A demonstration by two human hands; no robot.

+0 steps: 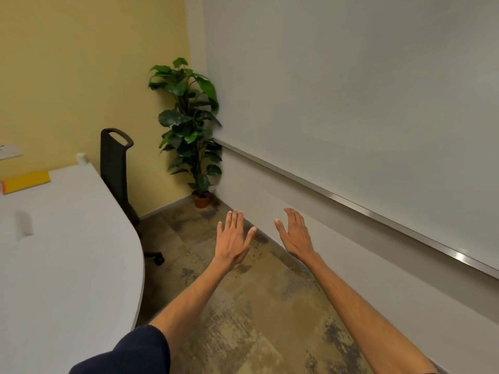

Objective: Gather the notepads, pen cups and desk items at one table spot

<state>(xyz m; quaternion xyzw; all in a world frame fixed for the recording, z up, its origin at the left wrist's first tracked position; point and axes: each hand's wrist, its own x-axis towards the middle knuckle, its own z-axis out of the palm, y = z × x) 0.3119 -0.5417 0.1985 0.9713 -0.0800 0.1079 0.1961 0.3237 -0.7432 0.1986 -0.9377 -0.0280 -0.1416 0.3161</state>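
Observation:
Both my arms reach forward over the carpet, to the right of the table. My left hand (233, 238) is flat, fingers spread, holding nothing. My right hand (294, 233) is likewise open and empty, palm turned inward. On the white table (67, 265) at the left lies a yellow notepad (27, 181) near the far edge. A small white object (24, 224), blurred, stands on the table closer in. A white cup-like item (81, 158) stands at the table's far corner. Neither hand is near these things.
A black office chair (116, 168) stands behind the table's far right edge. A potted plant (190, 130) fills the room corner. A large whiteboard (351, 103) with a metal ledge runs along the right wall. Patterned carpet (243, 306) lies between table and wall.

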